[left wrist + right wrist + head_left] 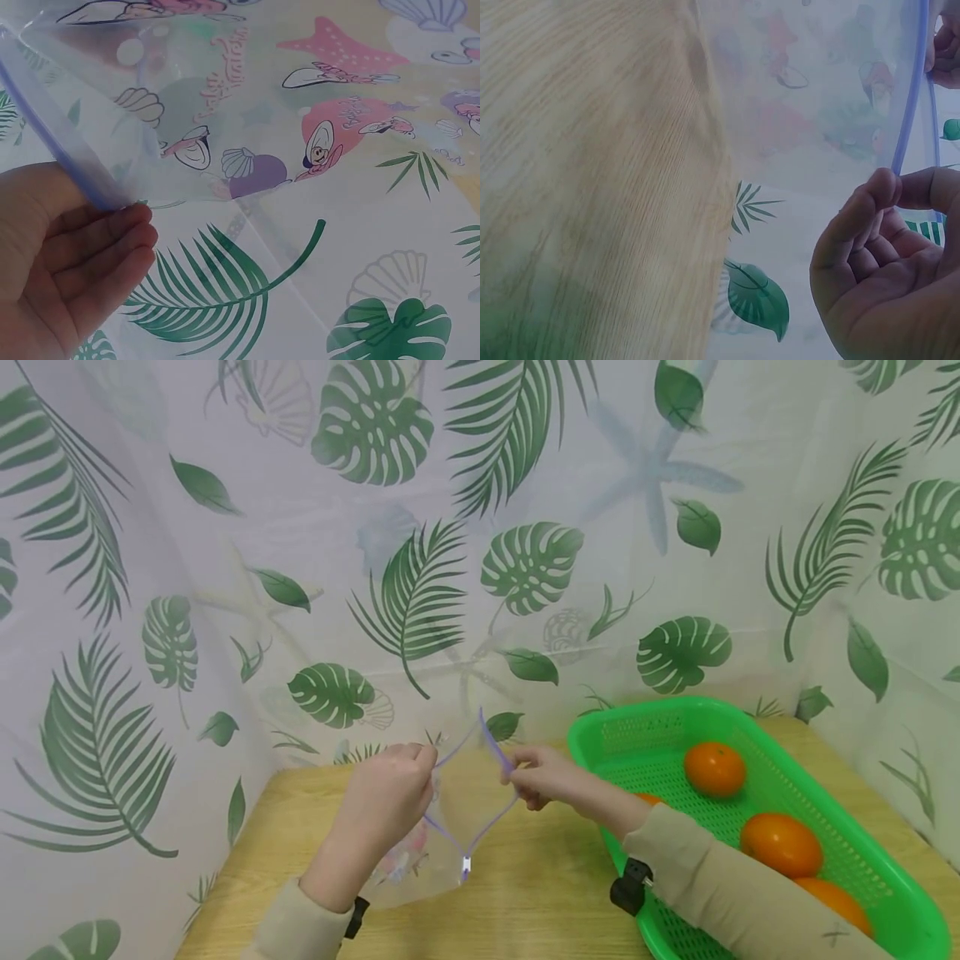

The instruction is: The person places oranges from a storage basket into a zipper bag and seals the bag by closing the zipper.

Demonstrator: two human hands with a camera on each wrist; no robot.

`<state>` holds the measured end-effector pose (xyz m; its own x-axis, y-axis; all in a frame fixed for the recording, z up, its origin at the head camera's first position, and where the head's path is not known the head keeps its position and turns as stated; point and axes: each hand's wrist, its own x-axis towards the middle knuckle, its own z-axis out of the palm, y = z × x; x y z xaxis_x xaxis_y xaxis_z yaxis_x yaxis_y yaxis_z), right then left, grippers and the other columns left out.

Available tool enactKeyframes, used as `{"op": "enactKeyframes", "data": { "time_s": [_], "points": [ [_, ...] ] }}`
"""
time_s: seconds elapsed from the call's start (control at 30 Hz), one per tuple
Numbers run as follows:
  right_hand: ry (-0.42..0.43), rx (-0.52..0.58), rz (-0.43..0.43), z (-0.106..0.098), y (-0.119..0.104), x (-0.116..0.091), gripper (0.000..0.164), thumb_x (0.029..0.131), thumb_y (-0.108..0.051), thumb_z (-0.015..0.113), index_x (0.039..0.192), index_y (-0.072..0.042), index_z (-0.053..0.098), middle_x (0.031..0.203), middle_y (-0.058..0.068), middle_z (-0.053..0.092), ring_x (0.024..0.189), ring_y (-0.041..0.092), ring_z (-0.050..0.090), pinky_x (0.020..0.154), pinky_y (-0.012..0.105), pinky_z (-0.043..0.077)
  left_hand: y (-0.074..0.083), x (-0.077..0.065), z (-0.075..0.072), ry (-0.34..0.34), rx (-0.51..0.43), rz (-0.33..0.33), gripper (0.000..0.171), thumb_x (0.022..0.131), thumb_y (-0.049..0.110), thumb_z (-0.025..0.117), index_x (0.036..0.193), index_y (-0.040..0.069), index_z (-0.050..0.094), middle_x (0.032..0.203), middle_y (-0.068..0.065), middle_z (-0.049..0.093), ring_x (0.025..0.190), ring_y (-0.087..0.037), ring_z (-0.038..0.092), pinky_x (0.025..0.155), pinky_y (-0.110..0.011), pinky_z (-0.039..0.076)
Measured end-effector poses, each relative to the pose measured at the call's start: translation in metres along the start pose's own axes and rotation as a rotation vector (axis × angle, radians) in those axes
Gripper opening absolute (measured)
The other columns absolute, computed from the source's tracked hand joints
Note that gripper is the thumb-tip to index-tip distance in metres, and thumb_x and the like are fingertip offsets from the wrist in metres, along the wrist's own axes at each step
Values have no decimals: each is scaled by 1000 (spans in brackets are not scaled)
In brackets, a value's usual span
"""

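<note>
A clear zip bag (467, 785) with purple zip edges and printed shells and starfish hangs between my two hands over the table, its mouth spread into a diamond. My left hand (395, 789) pinches one side of the rim; in the left wrist view the fingers (124, 240) curl at the purple edge. The opposite rim is pinched between thumb and forefinger of my right hand (542, 775), seen close in the right wrist view. A small white slider (467, 863) sits at the near corner of the mouth. Nothing shows inside the bag.
To the right stands a green plastic basket (660, 770) holding several oranges (715, 769), partly behind my right forearm. The wooden table (547, 893) meets a white leaf-patterned sheet (465, 652) at the back and sides.
</note>
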<state>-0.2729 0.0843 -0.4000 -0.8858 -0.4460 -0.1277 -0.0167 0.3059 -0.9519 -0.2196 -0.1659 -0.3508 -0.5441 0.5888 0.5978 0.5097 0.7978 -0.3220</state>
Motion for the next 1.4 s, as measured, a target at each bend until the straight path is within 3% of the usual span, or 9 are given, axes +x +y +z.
{"op": "enactKeyframes", "data": {
  "time_s": [0.17, 0.27, 0.47, 0.7, 0.97, 1.4],
  "points": [
    [-50, -19, -4, -4, -2, -2, 24, 96, -6, 52, 112, 6, 66, 67, 0, 53, 59, 12, 49, 59, 24, 48, -3, 2, -2, -32, -59, 119, 24, 79, 0, 83, 90, 12, 65, 64, 6, 58, 55, -7, 46, 46, -16, 31],
    [-62, -15, 1, -5, -3, -3, 24, 97, -6, 51, 112, 6, 66, 68, 0, 52, 60, 13, 47, 59, 24, 48, -5, 1, -1, -48, -130, 187, 21, 80, 1, 83, 87, 13, 66, 67, 6, 62, 58, -8, 53, 50, -16, 37],
    [-58, -8, 7, -6, -2, -3, 24, 96, -5, 51, 111, 5, 67, 68, 0, 53, 58, 12, 49, 60, 24, 50, -8, -4, 1, -76, -200, 259, 21, 79, -2, 75, 73, 14, 62, 66, 5, 57, 58, -7, 48, 54, -15, 34],
    [-28, 21, 45, -9, 0, -2, 26, 94, -6, 51, 111, 6, 66, 69, 0, 55, 58, 11, 53, 60, 23, 51, -6, -8, 1, -119, -206, 294, 12, 84, 7, 82, 88, 13, 72, 83, 4, 69, 72, -11, 64, 64, -21, 54],
    [-1, 57, 72, -6, -2, -5, 27, 91, -6, 52, 111, 5, 67, 71, 0, 55, 60, 11, 54, 60, 22, 52, -7, -5, 11, -35, -128, 333, 18, 86, 16, 86, 92, 14, 69, 78, 4, 66, 64, -9, 57, 60, -20, 50],
    [-1, -22, 83, -13, 1, -9, 27, 96, -5, 53, 116, 7, 67, 70, -1, 56, 60, 10, 58, 60, 20, 54, -18, 0, 29, 47, -196, 279, 16, 79, 7, 75, 85, 13, 61, 76, 3, 61, 66, -14, 56, 63, -28, 51]
  ]
}}
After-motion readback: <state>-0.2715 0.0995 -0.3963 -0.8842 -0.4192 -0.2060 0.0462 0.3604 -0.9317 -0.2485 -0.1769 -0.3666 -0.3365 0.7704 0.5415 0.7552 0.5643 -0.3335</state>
